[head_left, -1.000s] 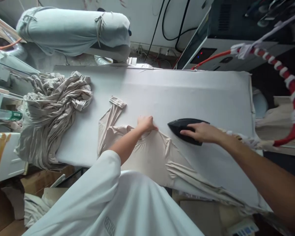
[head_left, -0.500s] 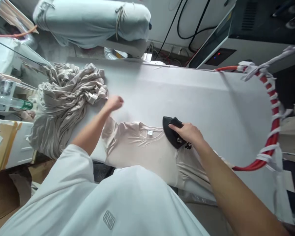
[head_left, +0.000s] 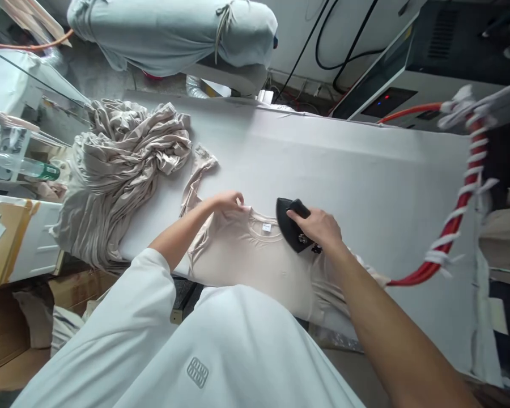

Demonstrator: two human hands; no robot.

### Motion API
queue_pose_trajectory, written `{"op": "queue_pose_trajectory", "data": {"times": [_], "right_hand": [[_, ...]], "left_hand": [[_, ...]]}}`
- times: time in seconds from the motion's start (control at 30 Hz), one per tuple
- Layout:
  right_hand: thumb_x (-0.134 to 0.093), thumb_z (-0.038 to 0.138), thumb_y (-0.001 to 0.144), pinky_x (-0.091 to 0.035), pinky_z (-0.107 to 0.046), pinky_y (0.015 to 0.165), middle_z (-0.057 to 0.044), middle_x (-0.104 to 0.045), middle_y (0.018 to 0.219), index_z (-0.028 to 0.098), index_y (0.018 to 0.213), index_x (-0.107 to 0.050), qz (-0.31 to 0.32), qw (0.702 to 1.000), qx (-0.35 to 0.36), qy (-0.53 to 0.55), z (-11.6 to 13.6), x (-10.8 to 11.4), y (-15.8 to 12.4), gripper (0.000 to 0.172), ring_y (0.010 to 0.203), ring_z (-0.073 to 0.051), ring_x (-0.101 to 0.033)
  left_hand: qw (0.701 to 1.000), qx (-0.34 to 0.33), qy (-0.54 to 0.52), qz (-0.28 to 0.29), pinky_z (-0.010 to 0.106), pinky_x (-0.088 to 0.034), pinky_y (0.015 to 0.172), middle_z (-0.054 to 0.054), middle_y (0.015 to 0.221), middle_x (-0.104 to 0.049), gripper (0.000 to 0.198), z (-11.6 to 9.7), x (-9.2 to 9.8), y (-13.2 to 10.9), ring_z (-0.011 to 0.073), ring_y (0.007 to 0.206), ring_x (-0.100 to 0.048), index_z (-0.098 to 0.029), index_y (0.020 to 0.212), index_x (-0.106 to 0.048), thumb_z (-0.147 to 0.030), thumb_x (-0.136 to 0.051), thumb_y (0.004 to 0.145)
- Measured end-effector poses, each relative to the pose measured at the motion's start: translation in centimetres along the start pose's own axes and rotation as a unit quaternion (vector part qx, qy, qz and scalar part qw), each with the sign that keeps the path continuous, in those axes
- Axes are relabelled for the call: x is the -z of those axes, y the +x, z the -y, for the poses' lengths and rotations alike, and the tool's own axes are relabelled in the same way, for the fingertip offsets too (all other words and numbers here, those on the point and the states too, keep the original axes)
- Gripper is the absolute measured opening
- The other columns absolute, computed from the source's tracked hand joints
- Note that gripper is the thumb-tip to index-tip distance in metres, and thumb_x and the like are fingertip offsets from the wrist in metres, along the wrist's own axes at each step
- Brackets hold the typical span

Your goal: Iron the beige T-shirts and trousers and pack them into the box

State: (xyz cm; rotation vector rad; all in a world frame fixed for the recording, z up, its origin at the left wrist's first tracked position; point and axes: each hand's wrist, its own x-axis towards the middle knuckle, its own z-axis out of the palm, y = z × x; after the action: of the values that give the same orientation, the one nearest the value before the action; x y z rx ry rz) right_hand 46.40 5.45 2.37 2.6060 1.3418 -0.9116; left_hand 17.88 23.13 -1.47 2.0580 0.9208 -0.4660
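Note:
A beige shirt point(head_left: 255, 260) lies on the white-covered table in front of me, its neckline and label facing up. With fingers pinched, my left hand point(head_left: 229, 202) grips the shirt at the shoulder, left of the collar. One sleeve stretches up and away beyond that hand. My right hand point(head_left: 321, 225) is wrapped round the handle of a black iron point(head_left: 289, 224). The iron rests at the right side of the neckline, over the other shoulder. My right forearm partly covers the right sleeve.
A heap of crumpled beige garments point(head_left: 123, 164) sits on the table's left end. A red hose wrapped in white strips point(head_left: 461, 207) hangs at the right. Behind the table point(head_left: 365, 170) stands a cloth-covered padded form point(head_left: 174, 37). Boxes point(head_left: 29, 243) and a bottle point(head_left: 29, 166) are at the left.
My left hand has moved right and nearer to the collar and now pinches the shirt's shoulder. The left sleeve now lies stretched out. The iron stays by the right shoulder; the hose has swung.

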Motion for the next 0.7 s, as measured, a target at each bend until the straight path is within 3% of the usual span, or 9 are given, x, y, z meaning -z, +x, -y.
{"op": "queue_pose_trajectory", "data": {"times": [0.03, 0.1, 0.2, 0.33, 0.4, 0.5, 0.57, 0.63, 0.7], "right_hand": [[-0.050, 0.086, 0.097, -0.055, -0.041, 0.088, -0.020, -0.080, 0.118, 0.024, 0.127, -0.082, -0.007, 1.000, -0.021, 0.012, 0.1, 0.1, 0.2, 0.076, 0.111, -0.038, -0.074], [-0.047, 0.084, 0.099, -0.054, -0.041, 0.087, -0.023, -0.079, 0.119, 0.019, 0.126, -0.082, -0.017, 0.998, -0.057, 0.024, 0.0, 0.5, 0.6, 0.079, 0.113, -0.040, -0.074], [-0.047, 0.083, 0.099, -0.054, -0.041, 0.084, -0.023, -0.079, 0.121, 0.017, 0.128, -0.081, -0.020, 0.997, -0.074, 0.015, 0.5, 0.5, 0.9, 0.080, 0.112, -0.040, -0.074], [-0.061, 0.086, 0.091, -0.053, -0.038, 0.085, -0.014, -0.081, 0.120, 0.028, 0.128, -0.082, 0.051, 0.995, 0.068, -0.060, 2.9, -0.3, -0.1, 0.072, 0.111, -0.036, -0.074], [-0.055, 0.087, 0.094, -0.053, -0.038, 0.083, -0.015, -0.081, 0.117, 0.028, 0.129, -0.081, 0.043, 0.995, 0.059, -0.073, 4.1, -0.7, -0.5, 0.074, 0.109, -0.037, -0.075], [-0.044, 0.084, 0.101, -0.052, -0.036, 0.078, -0.015, -0.081, 0.113, 0.026, 0.127, -0.080, 0.017, 0.997, 0.043, -0.057, 5.6, -1.1, -1.2, 0.073, 0.106, -0.035, -0.076], [-0.051, 0.084, 0.099, -0.051, -0.035, 0.078, -0.013, -0.082, 0.109, 0.027, 0.115, -0.081, 0.067, 0.982, 0.138, -0.105, 6.7, -1.7, -1.9, 0.067, 0.103, -0.033, -0.076], [-0.060, 0.085, 0.095, -0.051, -0.035, 0.080, -0.011, -0.081, 0.103, 0.027, 0.106, -0.081, 0.117, 0.944, 0.246, -0.184, 8.2, -2.4, -2.6, 0.062, 0.099, -0.033, -0.076], [-0.060, 0.086, 0.094, -0.051, -0.036, 0.080, -0.012, -0.081, 0.101, 0.028, 0.106, -0.080, 0.112, 0.924, 0.283, -0.232, 9.9, -2.8, -2.6, 0.063, 0.096, -0.033, -0.076]], "left_hand": [[1.000, -0.008, 0.003, 0.002, 0.028, -0.050, 0.082, 0.009, 0.106, -0.079, 0.029, 0.1, 0.0, -0.1, 0.0223, 0.090, -0.070, -0.017, 0.118, -0.077, -0.040, -0.069, 0.102], [0.998, -0.030, 0.042, -0.047, 0.029, -0.049, 0.085, 0.011, 0.109, -0.079, 0.025, 0.1, -0.9, -0.6, 0.0235, 0.094, -0.071, -0.018, 0.118, -0.078, -0.029, -0.060, 0.105], [0.987, -0.014, 0.111, -0.117, 0.032, -0.049, 0.086, 0.013, 0.117, -0.079, 0.035, 0.7, -2.4, -1.2, 0.0257, 0.098, -0.074, -0.023, 0.135, -0.074, -0.025, -0.049, 0.110], [0.977, 0.056, 0.145, -0.143, 0.036, -0.052, 0.090, 0.018, 0.117, -0.080, 0.050, 2.0, -2.6, -0.8, 0.0308, 0.106, -0.077, -0.024, 0.131, -0.079, -0.054, -0.041, 0.115], [0.975, 0.083, 0.140, -0.154, 0.038, -0.053, 0.092, 0.022, 0.117, -0.080, 0.065, 2.3, -2.2, -0.4, 0.0339, 0.109, -0.077, -0.020, 0.123, -0.084, -0.066, -0.040, 0.113], [0.974, 0.103, 0.127, -0.155, 0.040, -0.055, 0.095, 0.024, 0.117, -0.080, 0.069, 2.2, -2.0, 0.1, 0.0368, 0.111, -0.077, -0.016, 0.120, -0.087, -0.071, -0.045, 0.110], [0.976, 0.103, 0.115, -0.154, 0.042, -0.055, 0.096, 0.024, 0.118, -0.080, 0.067, 1.8, -2.1, 0.2, 0.0382, 0.114, -0.077, -0.015, 0.122, -0.086, -0.069, -0.049, 0.110], [0.977, 0.106, 0.096, -0.161, 0.043, -0.055, 0.097, 0.024, 0.119, -0.079, 0.065, 1.6, -2.3, 0.0, 0.0387, 0.115, -0.076, -0.014, 0.127, -0.084, -0.067, -0.050, 0.111], [0.978, 0.103, 0.075, -0.163, 0.042, -0.054, 0.096, 0.023, 0.122, -0.078, 0.060, 1.9, -2.4, -0.7, 0.0374, 0.115, -0.075, -0.014, 0.129, -0.082, -0.062, -0.052, 0.111]]}}
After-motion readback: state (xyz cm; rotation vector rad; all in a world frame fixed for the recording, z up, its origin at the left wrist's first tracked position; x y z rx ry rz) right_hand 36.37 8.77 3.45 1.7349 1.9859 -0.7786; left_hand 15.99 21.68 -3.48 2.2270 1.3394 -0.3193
